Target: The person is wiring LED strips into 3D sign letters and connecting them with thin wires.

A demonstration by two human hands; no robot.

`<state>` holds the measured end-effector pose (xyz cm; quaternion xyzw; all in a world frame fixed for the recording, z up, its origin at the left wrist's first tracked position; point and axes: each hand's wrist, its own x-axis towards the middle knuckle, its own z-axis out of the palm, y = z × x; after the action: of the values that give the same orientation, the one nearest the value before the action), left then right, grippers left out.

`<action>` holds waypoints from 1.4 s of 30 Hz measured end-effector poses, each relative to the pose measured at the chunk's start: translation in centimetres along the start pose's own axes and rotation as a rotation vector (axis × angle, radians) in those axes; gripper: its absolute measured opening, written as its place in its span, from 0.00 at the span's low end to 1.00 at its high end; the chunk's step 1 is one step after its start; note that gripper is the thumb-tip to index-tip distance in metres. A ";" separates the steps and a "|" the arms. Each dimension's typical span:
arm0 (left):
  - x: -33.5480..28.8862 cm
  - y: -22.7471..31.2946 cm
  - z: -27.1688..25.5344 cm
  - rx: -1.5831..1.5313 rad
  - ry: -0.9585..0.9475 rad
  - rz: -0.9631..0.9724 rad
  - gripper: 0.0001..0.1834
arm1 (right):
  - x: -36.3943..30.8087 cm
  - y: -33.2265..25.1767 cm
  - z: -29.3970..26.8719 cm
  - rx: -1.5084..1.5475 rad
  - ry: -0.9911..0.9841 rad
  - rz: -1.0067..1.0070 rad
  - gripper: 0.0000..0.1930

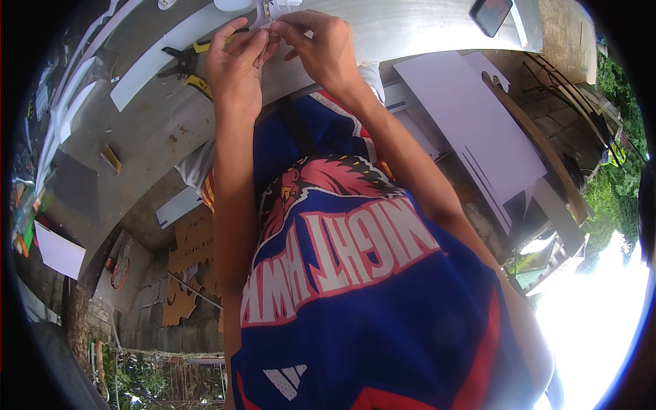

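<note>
At the top middle, both my hands meet over the grey table by a small white piece (277, 8) that carries a short strip with yellowish spots. My left hand (236, 72) is closed, thumb and fingers pinching a thin wire (262, 56) that hangs down along the palm. The fingertips of my right hand (321, 51) are pinched together right beside the left thumb, at the wire's upper end. What exactly lies between the right fingertips is too small to make out. Pliers (181, 63) with yellow and black handles lie just left of my left hand.
A dark phone (490, 15) rests on the table (410, 31) at the far right. White strips (154, 65) and a small yellowish block (111, 158) lie to the left. Large white sheets (471, 123) lean below the table's right side; cut brown cardboard (188, 260) stands at lower left.
</note>
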<state>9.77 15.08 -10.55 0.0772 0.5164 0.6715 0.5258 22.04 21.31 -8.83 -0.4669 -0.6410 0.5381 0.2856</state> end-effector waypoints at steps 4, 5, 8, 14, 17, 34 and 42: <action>0.0 -0.2 -0.1 -0.025 -0.005 0.016 0.21 | -0.3 -0.1 0.4 0.019 0.016 0.014 0.13; 0.0 -0.2 -0.1 -0.029 -0.003 0.020 0.21 | -0.3 -0.1 0.5 0.006 0.015 0.002 0.13; -0.1 -0.3 -0.1 -0.022 -0.010 0.017 0.21 | -0.3 0.2 0.8 0.018 -0.009 -0.009 0.12; -0.5 -0.3 0.1 -0.039 0.015 0.003 0.20 | -0.2 0.3 0.9 0.005 -0.022 0.097 0.12; -0.8 0.0 0.0 -0.007 0.005 -0.005 0.19 | -0.3 0.4 1.0 0.021 -0.024 0.107 0.12; -1.0 0.0 0.2 0.126 0.001 0.050 0.24 | -0.4 1.0 0.2 0.258 -0.079 0.232 0.15; -0.8 -0.2 -0.3 0.035 0.014 0.014 0.21 | -0.8 1.1 0.2 0.249 -0.104 0.250 0.15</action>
<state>10.09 14.27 -10.49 0.0854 0.5310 0.6666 0.5161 22.54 20.50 -9.79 -0.4754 -0.5203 0.6680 0.2388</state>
